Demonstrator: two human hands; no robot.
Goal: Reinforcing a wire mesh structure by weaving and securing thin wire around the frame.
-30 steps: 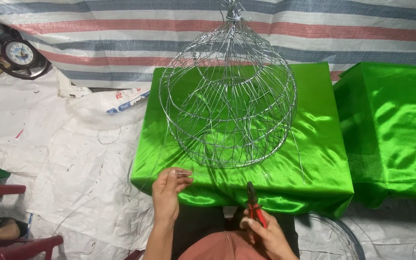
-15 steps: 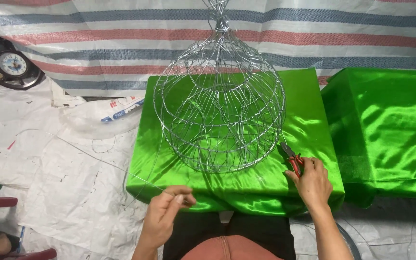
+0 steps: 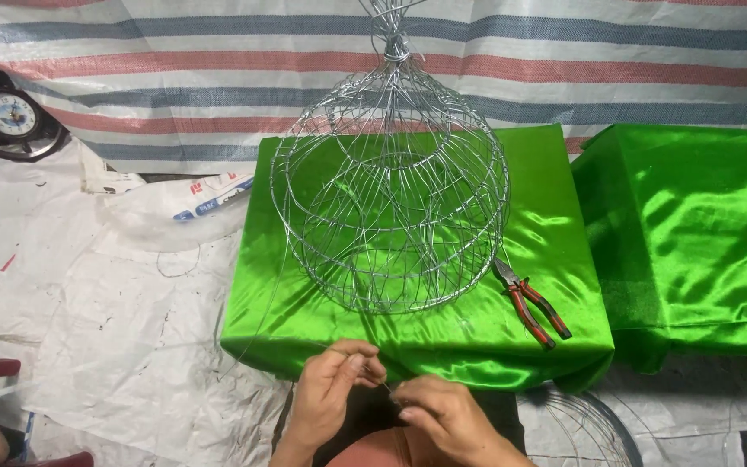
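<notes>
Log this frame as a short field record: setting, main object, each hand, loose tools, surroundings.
setting: green satin-covered table on white sheeting
main object: round wire frame standing on the table
left hand: pinching a thin wire at the table's near edge
right hand: fingertips meet the left hand's, on the same wire
tools: red-handled pliers lying on the cloth, untouched
surroundings: clock at far left; second green table at right

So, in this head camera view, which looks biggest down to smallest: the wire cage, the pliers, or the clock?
1. Wire cage, by far the largest.
2. Red-handled pliers and the round clock look about alike; the clock lies farther away, so I would not rank them.
</notes>
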